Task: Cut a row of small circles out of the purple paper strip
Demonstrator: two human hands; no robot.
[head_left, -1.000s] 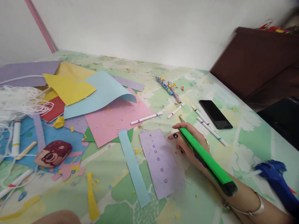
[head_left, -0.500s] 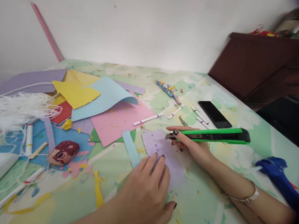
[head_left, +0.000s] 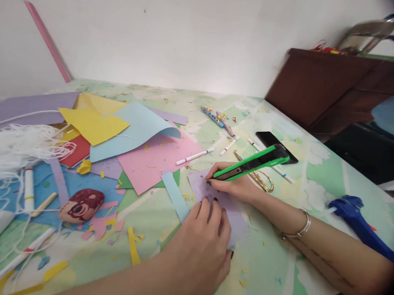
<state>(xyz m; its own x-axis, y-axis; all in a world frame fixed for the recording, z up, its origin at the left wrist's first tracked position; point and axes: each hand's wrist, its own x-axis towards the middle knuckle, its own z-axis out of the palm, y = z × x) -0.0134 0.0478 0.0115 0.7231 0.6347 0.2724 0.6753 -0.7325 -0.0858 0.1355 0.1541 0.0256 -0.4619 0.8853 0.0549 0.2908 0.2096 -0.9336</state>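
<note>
A green box cutter is gripped in my right hand, its blade end low over the purple paper. The fingers of that hand hide the blade tip, so I cannot tell whether it touches the paper. Small circles are drawn on the paper in a row. My left hand lies flat on the paper's near part, fingers stretched out and holding nothing. A light blue paper strip runs beside the left fingertips. Gold-handled scissors lie just behind my right hand.
Coloured paper sheets and a tangle of white string cover the left side. Markers, a phone and decorated paper tubes lie farther back. A blue tool rests at the right. Yellow and pink paper scraps are scattered about.
My right hand has moved left over the purple paper, and the box cutter has tilted from nearly level to slanting, its rear end raised. My left hand stays on the paper. The view has shifted slightly.
</note>
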